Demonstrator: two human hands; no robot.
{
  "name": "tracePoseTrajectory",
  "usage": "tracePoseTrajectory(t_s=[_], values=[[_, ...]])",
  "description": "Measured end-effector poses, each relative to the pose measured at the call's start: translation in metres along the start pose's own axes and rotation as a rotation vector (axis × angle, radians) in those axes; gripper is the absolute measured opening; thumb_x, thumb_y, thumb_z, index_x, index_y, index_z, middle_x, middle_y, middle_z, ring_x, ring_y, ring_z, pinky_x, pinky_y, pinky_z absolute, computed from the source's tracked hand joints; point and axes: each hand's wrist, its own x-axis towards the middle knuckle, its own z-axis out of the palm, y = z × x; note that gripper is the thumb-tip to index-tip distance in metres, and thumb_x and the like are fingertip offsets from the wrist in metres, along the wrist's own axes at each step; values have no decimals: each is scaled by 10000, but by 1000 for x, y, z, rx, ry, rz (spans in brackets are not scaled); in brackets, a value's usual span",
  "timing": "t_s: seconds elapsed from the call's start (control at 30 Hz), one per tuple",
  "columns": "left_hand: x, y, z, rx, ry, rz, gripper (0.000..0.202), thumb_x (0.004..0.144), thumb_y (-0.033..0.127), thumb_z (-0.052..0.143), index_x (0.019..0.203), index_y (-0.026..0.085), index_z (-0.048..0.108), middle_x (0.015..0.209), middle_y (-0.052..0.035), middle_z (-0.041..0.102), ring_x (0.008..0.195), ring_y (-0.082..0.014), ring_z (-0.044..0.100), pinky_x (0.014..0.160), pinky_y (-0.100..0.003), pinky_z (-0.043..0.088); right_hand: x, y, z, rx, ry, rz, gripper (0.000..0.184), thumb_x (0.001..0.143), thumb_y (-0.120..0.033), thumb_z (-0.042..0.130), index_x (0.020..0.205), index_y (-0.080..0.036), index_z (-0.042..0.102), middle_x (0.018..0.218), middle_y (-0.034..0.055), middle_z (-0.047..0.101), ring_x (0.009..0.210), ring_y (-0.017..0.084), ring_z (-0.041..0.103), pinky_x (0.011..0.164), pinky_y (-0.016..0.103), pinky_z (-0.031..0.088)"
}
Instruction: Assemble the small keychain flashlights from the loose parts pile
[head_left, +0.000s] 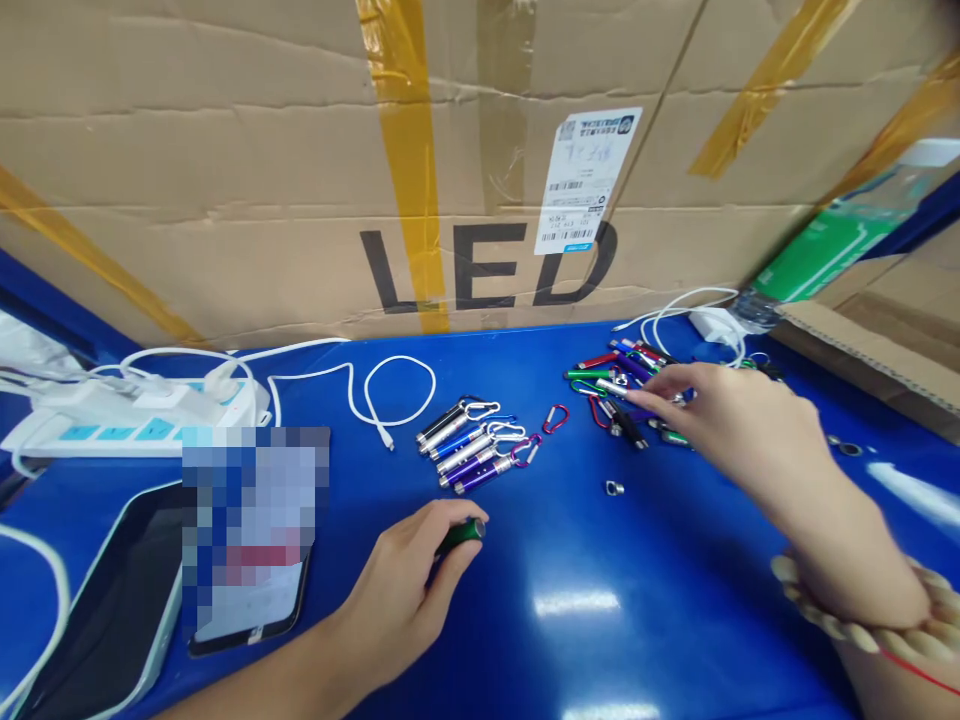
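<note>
My left hand (401, 565) is closed round a green metal flashlight tube (468, 532); one round end shows past the fingers and the rest is hidden in the palm. Over at the right, my right hand (739, 415) pinches the end of a small silver flashlight (613, 387) at the loose pile. That pile has red, green, black and purple flashlights (637, 432), some with carabiner clips. Between the hands, several keychain flashlights (469, 450) lie in a slanted row, clips pointing right. A red carabiner (556, 418) and a small silver metal part (614, 488) lie apart on the table.
The blue tabletop (540, 650) meets a large cardboard box (285, 200) at the back. On the left are a power strip (142, 425), a white cable (401, 360) and two phones, one a dark-screened phone (112, 600). A green-labelled bottle (832, 240) leans by an open carton (862, 365).
</note>
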Motion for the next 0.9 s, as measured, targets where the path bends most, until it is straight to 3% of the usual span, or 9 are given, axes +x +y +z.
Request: tracePoseTrajectory(t_s=[0.13, 0.27, 0.43, 0.6, 0.77, 0.9], values=[[0, -3, 1, 0, 16, 16, 186, 896, 149, 430, 1052, 228, 492, 793, 4, 617, 687, -111, 598, 642, -199, 477, 3, 11, 13, -34, -43, -84, 303, 681, -396, 713, 934, -229, 697, 867, 91, 691, 697, 275, 632, 449, 271, 305], [0, -3, 0, -12, -1, 4, 200, 899, 139, 426, 1062, 241, 481, 768, 21, 601, 660, -97, 585, 620, -184, 466, -1, 5, 25, -13, -105, -159, 383, 653, -318, 734, 1021, -239, 661, 1001, 70, 652, 780, 255, 643, 466, 263, 350], [2, -2, 0, -23, -4, 8, 198, 900, 136, 423, 1057, 242, 480, 751, 27, 590, 638, -90, 572, 595, -170, 458, -4, -3, 29, 5, -75, -197, 196, 703, -206, 677, 890, -260, 698, 913, 26, 669, 735, 214, 642, 467, 254, 348], [2, -3, 0, -17, -19, -2, 197, 898, 138, 432, 1062, 235, 484, 762, 19, 600, 651, -97, 581, 608, -180, 465, -5, -4, 30, -3, -75, -184, 84, 751, -221, 641, 777, -252, 714, 876, 26, 673, 742, 228, 632, 477, 265, 337], [1, -1, -3, -6, -19, 7, 173, 893, 149, 445, 1044, 214, 499, 807, 0, 618, 672, -102, 587, 629, -186, 473, -11, -13, 34, 76, -7, -312, 61, 720, -286, 669, 754, -247, 701, 824, 12, 662, 656, 186, 621, 441, 247, 334], [0, 1, -4, -14, -43, -7, 163, 889, 145, 453, 1031, 200, 513, 836, -12, 630, 715, -110, 601, 677, -197, 482, -18, -26, 34, 177, -84, -394, 85, 766, -309, 631, 780, -261, 700, 841, -6, 659, 641, 154, 623, 440, 235, 356]])
